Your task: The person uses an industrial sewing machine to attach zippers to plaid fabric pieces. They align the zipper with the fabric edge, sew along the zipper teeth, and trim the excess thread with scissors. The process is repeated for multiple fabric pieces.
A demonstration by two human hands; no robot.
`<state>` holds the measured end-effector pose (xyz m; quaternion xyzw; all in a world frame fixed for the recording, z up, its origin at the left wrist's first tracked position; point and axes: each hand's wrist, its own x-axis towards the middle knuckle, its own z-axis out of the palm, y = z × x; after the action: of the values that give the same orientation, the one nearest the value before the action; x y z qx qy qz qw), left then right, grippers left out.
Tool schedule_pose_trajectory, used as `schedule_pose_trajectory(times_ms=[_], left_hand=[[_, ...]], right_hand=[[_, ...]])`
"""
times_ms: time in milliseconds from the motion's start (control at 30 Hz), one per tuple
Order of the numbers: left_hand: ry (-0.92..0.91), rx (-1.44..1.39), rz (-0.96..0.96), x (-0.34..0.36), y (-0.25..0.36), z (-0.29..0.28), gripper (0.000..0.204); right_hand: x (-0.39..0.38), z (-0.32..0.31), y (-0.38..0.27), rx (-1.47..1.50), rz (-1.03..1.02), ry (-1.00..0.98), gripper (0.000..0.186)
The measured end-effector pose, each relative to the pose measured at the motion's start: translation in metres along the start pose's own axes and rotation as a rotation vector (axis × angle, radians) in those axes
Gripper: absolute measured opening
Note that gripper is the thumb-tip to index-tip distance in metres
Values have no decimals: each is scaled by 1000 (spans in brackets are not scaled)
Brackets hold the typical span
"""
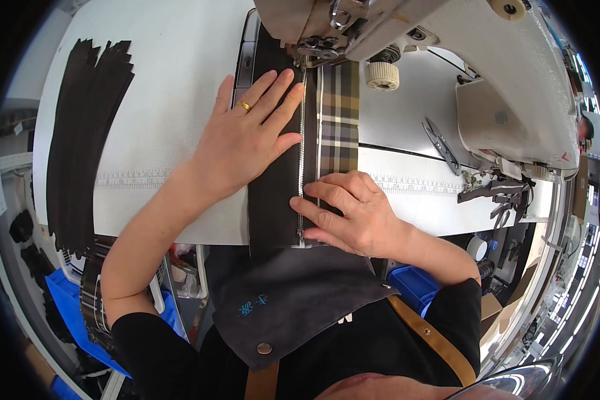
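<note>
My left hand lies flat, fingers extended, on a strip of dark fabric, its fingertips near the presser foot of the sewing machine. A metal zipper runs lengthwise along the fabric from beneath the needle area to the near table edge. To its right lies yellow, grey and white plaid fabric. My right hand rests over the lower zipper and fabric, fingers slightly bent and apart, pressing on them.
Dark strips lie at the left of the white table. Scissors and dark scraps are at the right beside the machine body. Blue bins sit below the front edge.
</note>
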<state>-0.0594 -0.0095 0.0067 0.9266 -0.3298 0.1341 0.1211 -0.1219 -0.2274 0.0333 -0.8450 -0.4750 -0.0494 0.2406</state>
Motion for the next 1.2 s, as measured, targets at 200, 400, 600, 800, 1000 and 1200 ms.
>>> schedule_pose_trajectory(times_ms=[200, 400, 600, 800, 1000, 1200], left_hand=[[41, -125, -32, 4, 2, -1, 56], [176, -169, 29, 5, 1, 4, 48], [208, -191, 6, 9, -1, 3, 39], [183, -250, -12, 11, -1, -1, 36], [181, -336, -33, 11, -3, -1, 35], [141, -428, -78, 4, -8, -7, 24]], right_hand=[[5, 0, 8, -6, 1, -1, 48], [16, -2, 26, -16, -12, 6, 49], [28, -3, 44, -15, 3, 68, 43], [37, -1, 69, 4, -11, 104, 39], [45, -2, 77, 21, 14, 200, 30], [36, 5, 64, -55, 6, 262, 33]])
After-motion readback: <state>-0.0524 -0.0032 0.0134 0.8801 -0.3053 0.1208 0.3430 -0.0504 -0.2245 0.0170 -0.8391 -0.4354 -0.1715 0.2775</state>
